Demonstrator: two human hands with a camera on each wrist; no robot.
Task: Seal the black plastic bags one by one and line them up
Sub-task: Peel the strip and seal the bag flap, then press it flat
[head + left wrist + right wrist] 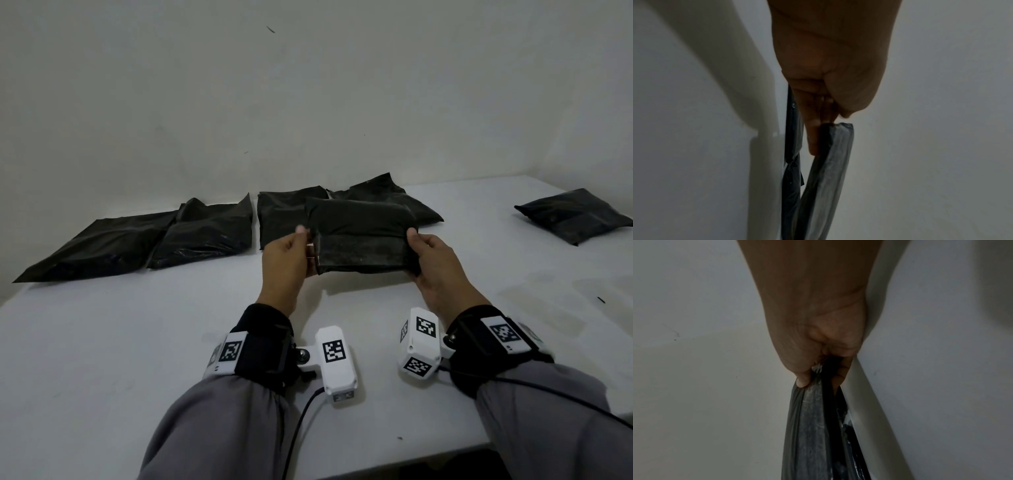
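Note:
Both my hands hold one black plastic bag up off the white table, its flap folded down toward me. My left hand pinches the bag's left edge, thumb in front and fingers behind. My right hand grips the right edge the same way. In the left wrist view my left hand has a finger lying along the bag's edge. In the right wrist view my right hand bunches the crinkled bag between thumb and fingers.
Several black bags lie in a row along the back of the table: one far left, one beside it, two more partly behind the held bag. A separate bag lies far right. A wall stands close behind.

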